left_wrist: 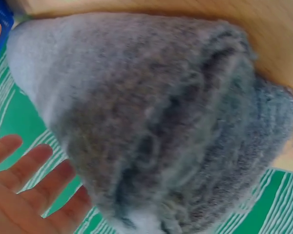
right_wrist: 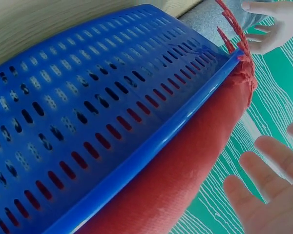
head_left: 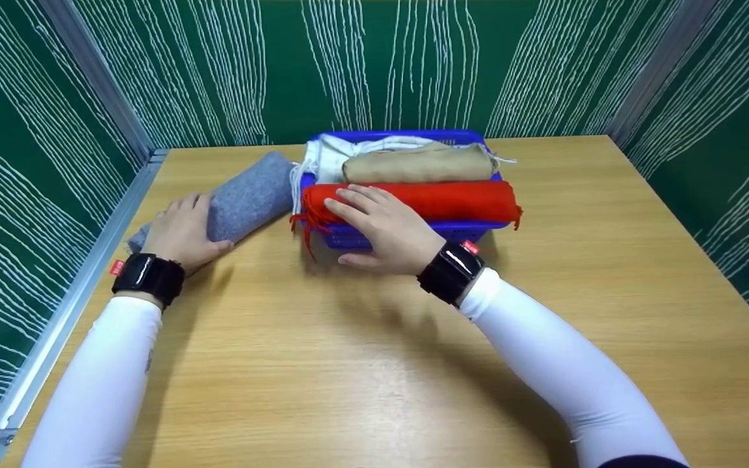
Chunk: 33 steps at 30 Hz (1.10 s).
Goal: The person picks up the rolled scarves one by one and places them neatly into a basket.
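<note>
A grey rolled scarf point(head_left: 254, 195) lies slantwise on the table, left of a blue slotted basket point(right_wrist: 102, 97). My left hand point(head_left: 179, 231) is at its near end, thumb on the near side and fingers toward the far side; in the left wrist view the fingers point(left_wrist: 44, 187) look straight and spread. A red fringed scarf roll point(head_left: 452, 201) lies along the basket's near rim, fringe hanging over at the left. Above its left part my right hand point(head_left: 391, 231) is held with fingers extended; whether they touch the roll, I cannot tell.
Behind the red roll, a tan roll point(head_left: 420, 164) and a white fringed cloth point(head_left: 329, 159) sit in the basket, white strands hanging over its left side. Green panels point(head_left: 374, 71) with white lines enclose the wooden table point(head_left: 322, 364) at the back and sides.
</note>
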{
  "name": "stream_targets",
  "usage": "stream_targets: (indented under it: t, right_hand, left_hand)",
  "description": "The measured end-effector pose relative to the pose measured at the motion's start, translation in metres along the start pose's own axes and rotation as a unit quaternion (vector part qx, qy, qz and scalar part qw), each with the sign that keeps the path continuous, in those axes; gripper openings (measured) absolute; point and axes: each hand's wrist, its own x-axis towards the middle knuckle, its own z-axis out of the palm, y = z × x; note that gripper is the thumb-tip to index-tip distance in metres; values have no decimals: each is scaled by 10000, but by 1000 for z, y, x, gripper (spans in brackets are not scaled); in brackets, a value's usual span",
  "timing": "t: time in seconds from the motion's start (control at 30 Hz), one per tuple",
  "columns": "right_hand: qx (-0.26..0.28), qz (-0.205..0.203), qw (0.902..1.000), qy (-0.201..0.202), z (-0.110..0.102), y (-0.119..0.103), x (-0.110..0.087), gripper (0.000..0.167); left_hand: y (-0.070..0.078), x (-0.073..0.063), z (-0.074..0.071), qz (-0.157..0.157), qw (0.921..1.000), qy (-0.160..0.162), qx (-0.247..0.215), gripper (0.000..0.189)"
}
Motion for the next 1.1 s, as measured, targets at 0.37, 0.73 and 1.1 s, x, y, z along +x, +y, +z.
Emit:
stream_targets:
  t: [0.37,0.73,1.1]
  right_hand:
    - [-107,-216,9995,180,4,-2,0,89]
    - [-93,-179,9997,131,5,-3,-1,88]
    - [-158,-248,9995,135,9,-3,-1,88]
  left_hand:
    - [-13,2,4,-121,9998,-109,111,104]
    - [-23,6,9,-357,9982,-402,268,114]
    - [-28,8,14,-535,9964,-556,343,121]
